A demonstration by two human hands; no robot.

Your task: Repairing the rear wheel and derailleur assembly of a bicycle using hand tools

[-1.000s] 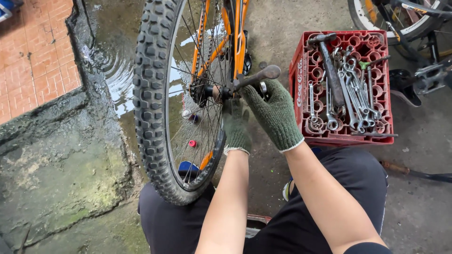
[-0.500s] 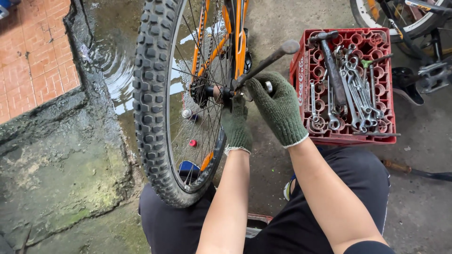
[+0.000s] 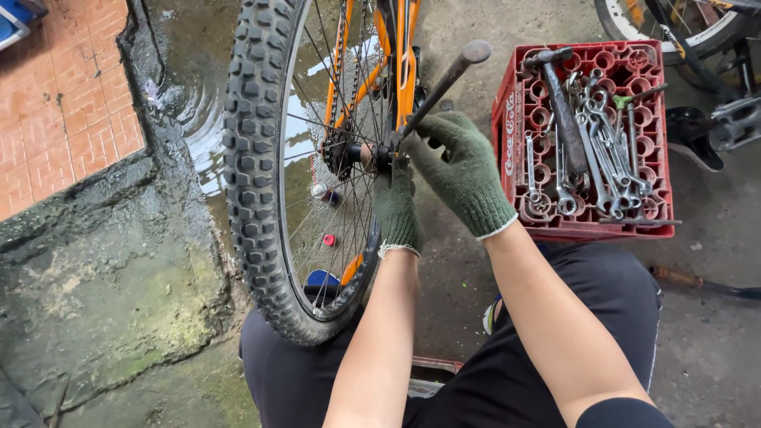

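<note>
An orange bicycle's rear wheel with a knobby black tyre (image 3: 252, 158) stands upright in front of me. A long metal wrench handle (image 3: 444, 83) sits on the axle nut at the hub (image 3: 372, 154) and slants up to the right. My right hand (image 3: 464, 170), in a green knit glove, grips the lower part of that handle. Just below the hub, my left hand (image 3: 396, 208), also gloved, is pressed against the axle end at the spokes.
A red plastic crate (image 3: 507, 143) holding several spanners and a hammer stands on the concrete at right. Another bicycle's wheel and pedal (image 3: 713, 127) are at top right. A puddle, a mossy kerb and red tiles lie at left. My dark-trousered knees flank the tyre.
The wrench handle has swung upward from near level to a steep slant, my right hand turning with it. My left hand has stayed at the hub.
</note>
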